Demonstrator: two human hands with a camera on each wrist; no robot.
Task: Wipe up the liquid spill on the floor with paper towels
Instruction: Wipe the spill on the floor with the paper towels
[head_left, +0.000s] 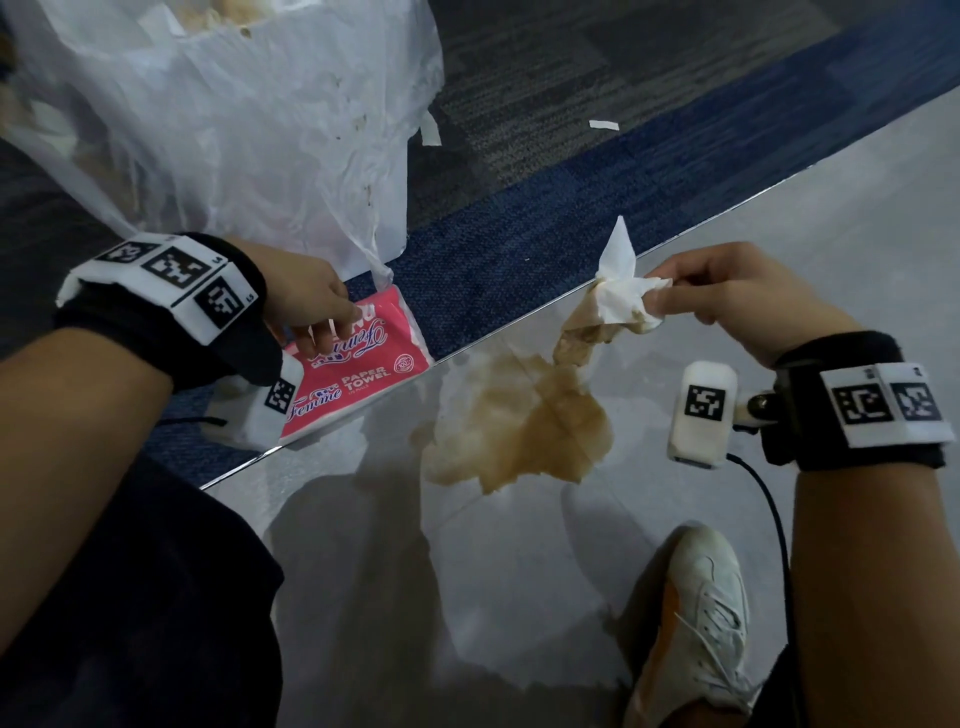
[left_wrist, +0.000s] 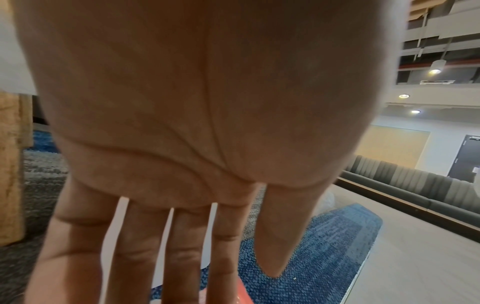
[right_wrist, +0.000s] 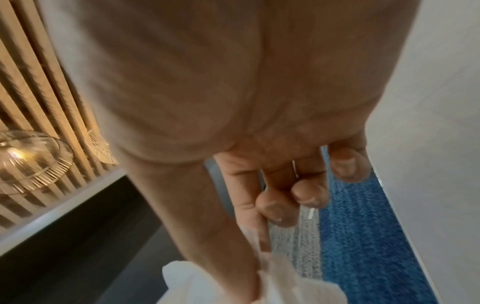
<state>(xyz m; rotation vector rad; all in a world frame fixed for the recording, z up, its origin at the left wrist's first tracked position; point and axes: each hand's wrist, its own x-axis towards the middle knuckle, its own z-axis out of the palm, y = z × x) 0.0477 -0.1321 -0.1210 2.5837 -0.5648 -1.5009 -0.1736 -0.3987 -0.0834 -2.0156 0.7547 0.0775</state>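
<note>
A brown-soaked paper towel sheet (head_left: 519, 421) lies flat over the spill on the grey floor (head_left: 779, 218). My right hand (head_left: 657, 301) hovers just above its far end and pinches a crumpled paper towel (head_left: 621, 291) between thumb and forefinger. That towel is white on top, and its wet brown lower end hangs down to the soaked sheet. In the right wrist view the same white towel (right_wrist: 272, 283) shows at the pinching fingertips (right_wrist: 262, 242). My left hand (head_left: 322, 332) rests with straight fingers (left_wrist: 182, 257) on a pink paper towel pack (head_left: 363, 379) at the carpet edge.
A large translucent plastic bag (head_left: 234, 130) holding used towels stands at the back left on the blue-grey carpet (head_left: 519, 249). A white paper scrap (head_left: 603, 124) lies on the carpet. My white shoe (head_left: 701, 623) and dark trouser leg (head_left: 130, 597) sit close in front.
</note>
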